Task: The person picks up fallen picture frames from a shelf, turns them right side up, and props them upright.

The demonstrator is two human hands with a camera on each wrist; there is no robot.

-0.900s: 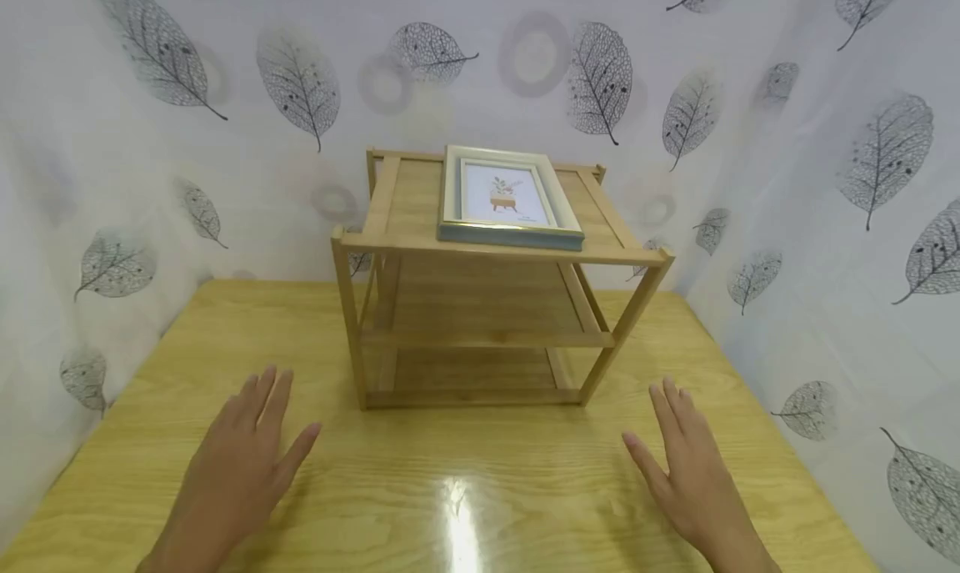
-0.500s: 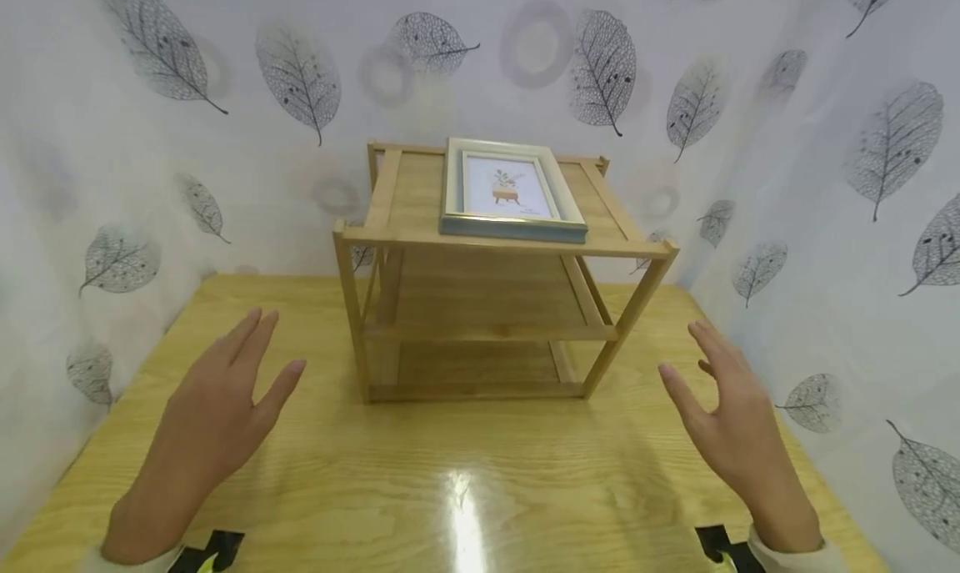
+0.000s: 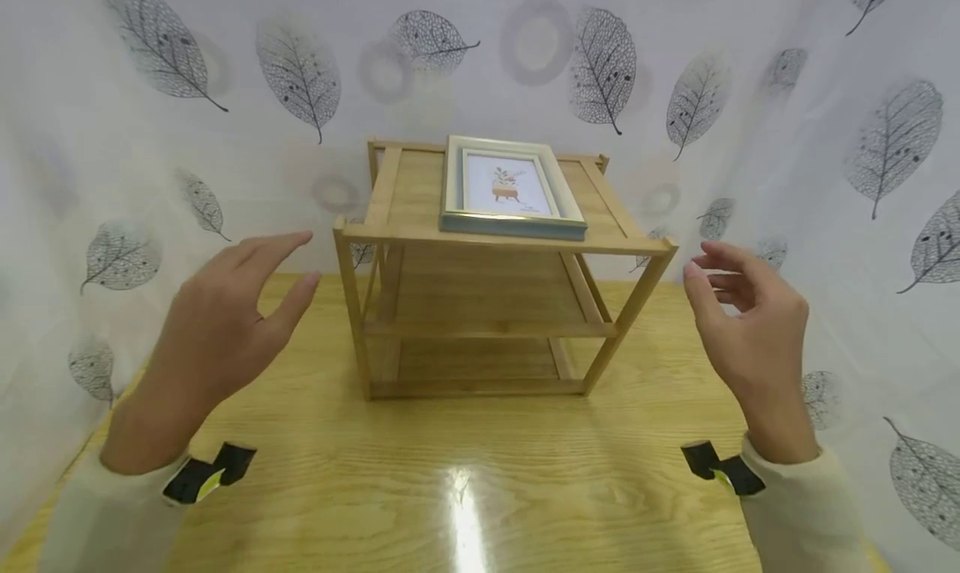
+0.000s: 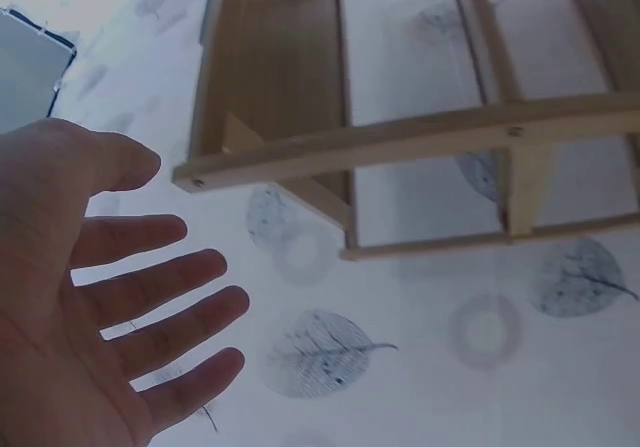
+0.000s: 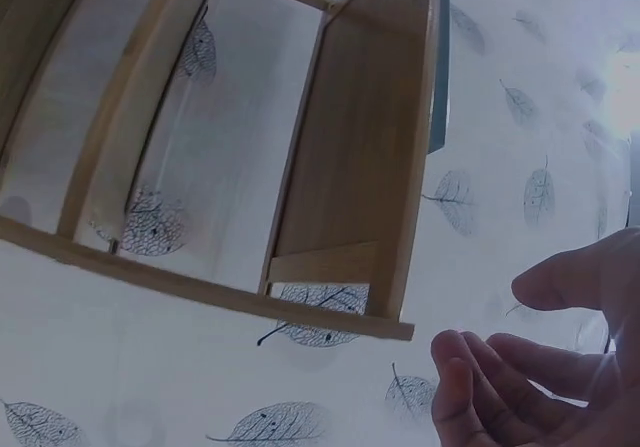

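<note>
A three-tier wooden shelf (image 3: 495, 329) stands on the yellow wood-grain table (image 3: 420, 456). On its top tier lies a picture frame (image 3: 506, 185) with a pale border and a drawing of a potted plant. My left hand (image 3: 225, 314) is raised just left of the shelf's top front corner, fingers extended and apart from it. To the right of the opposite corner, my right hand (image 3: 750, 323) hovers with its fingers loosely bent and nothing in them. Both wrist views show a gap between the fingertips and the shelf's wooden post (image 4: 400, 147).
A white curtain (image 3: 465, 72) printed with grey leaves surrounds the table at the back and both sides. Black straps (image 3: 210, 473) sit on the sleeve cuffs. Light glares off the tabletop near the front.
Both hands have risen from low over the table to the height of the shelf's top. My right fingers have bent more. The shelf and picture frame have stayed put.
</note>
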